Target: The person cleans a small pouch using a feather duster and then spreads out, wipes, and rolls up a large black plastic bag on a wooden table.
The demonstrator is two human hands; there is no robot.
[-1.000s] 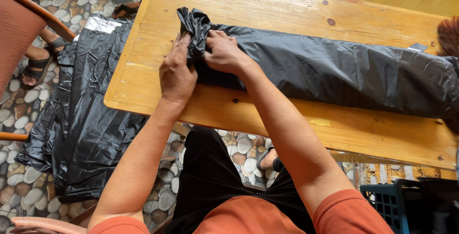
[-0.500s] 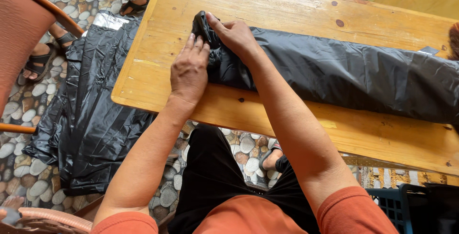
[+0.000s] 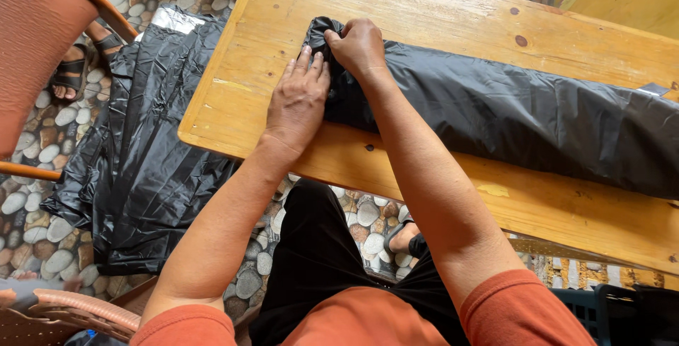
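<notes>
A long black plastic bag (image 3: 516,116), filled and lying flat, stretches across the wooden table (image 3: 424,7) from the middle to the right edge. My right hand (image 3: 359,45) is closed on the bunched left end of the bag, pinching it. My left hand (image 3: 298,102) lies flat with fingers together, pressing on the bag's left end and the table just beside the right hand.
A stack of flat black plastic sheets (image 3: 141,148) lies on the pebble floor left of the table. A reddish chair (image 3: 35,42) stands at the far left, with another person's sandalled foot (image 3: 74,74) beside it. A dark crate (image 3: 608,311) sits at bottom right.
The bunched end of the bag, raised a second ago, has been folded down onto the bag. My left hand went from gripping it to pressing flat.
</notes>
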